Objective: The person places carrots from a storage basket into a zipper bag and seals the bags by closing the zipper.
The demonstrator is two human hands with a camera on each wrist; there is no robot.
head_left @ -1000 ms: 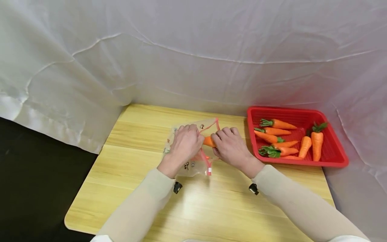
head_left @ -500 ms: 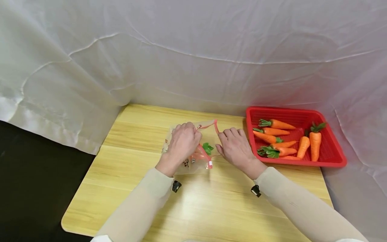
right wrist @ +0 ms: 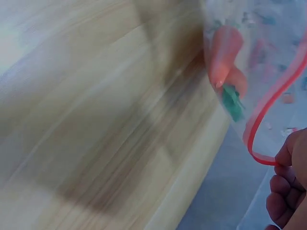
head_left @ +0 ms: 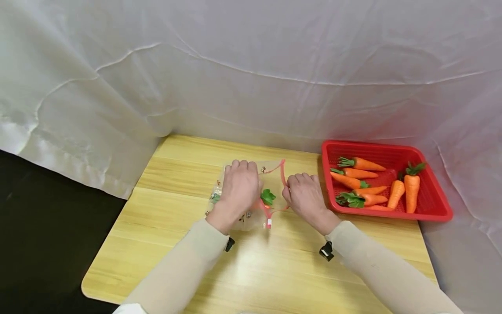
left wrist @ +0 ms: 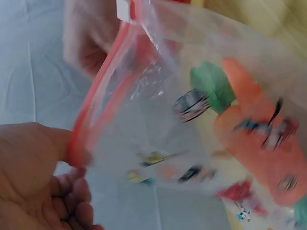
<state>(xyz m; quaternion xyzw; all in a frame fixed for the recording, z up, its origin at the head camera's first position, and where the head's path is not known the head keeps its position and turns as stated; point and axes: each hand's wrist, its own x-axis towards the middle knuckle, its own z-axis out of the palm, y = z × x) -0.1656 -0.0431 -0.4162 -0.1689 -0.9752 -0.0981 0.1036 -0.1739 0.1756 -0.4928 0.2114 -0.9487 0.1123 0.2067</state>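
Observation:
A see-through zip bag (head_left: 252,220) with printed motifs and a red zip edge (left wrist: 98,96) is held up between my hands, its mouth spread wide. My left hand (head_left: 240,185) pinches the near side of that edge between thumb and finger. On the opposite side, my right hand (head_left: 307,196) pinches the edge too, its other fingers curled. Inside the bag lie orange carrots (left wrist: 256,151), blurred through the plastic. A carrot's green leaves (head_left: 268,196) show at the mouth in the head view. A white slider (left wrist: 123,9) sits at one end of the zip.
To the right stands a red plastic basket (head_left: 435,214) holding several carrots (head_left: 366,164) with green tops. The wooden table (head_left: 157,244) lies beneath, and a pale cloth curtain (head_left: 251,87) hangs behind and at both sides.
A second ago my right hand gripped a carrot at the bag's mouth. The carrot went into the bag, and the right hand let go and moved right to take hold of the zip edge.

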